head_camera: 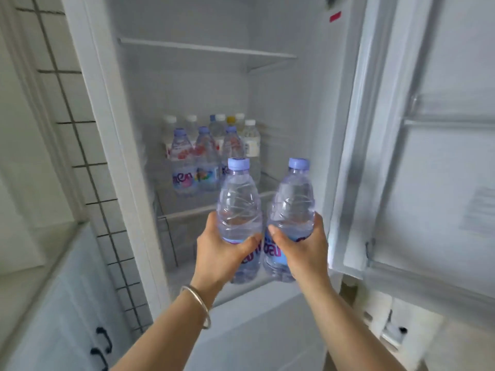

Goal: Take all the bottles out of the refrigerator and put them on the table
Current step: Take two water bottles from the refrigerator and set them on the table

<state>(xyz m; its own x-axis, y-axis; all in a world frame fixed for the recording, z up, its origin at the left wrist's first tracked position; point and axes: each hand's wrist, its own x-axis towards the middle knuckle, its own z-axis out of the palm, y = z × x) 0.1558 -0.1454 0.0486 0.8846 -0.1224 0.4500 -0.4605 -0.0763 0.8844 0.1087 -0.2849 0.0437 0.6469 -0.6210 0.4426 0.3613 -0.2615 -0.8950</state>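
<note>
Head view: left hand (219, 253) and right hand (302, 250) each grip a clear, purple-capped water bottle (239, 207), upright.

Open refrigerator (88, 108) filling the frame, left hand (218, 253) gripping a clear bottle (239, 207) at lower centre, right hand (302, 250) gripping a second bottle (293, 202) just beside it, more bottles (211, 153) clustered on the shelf (187, 212) behind, silver bangle (198, 303) on the left wrist.

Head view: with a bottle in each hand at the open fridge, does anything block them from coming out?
Nothing visible does. The left hand grips one bottle, the right hand another bottle, both upright in front of the shelf edge. The door stands open to the right. No table is in view.
</note>
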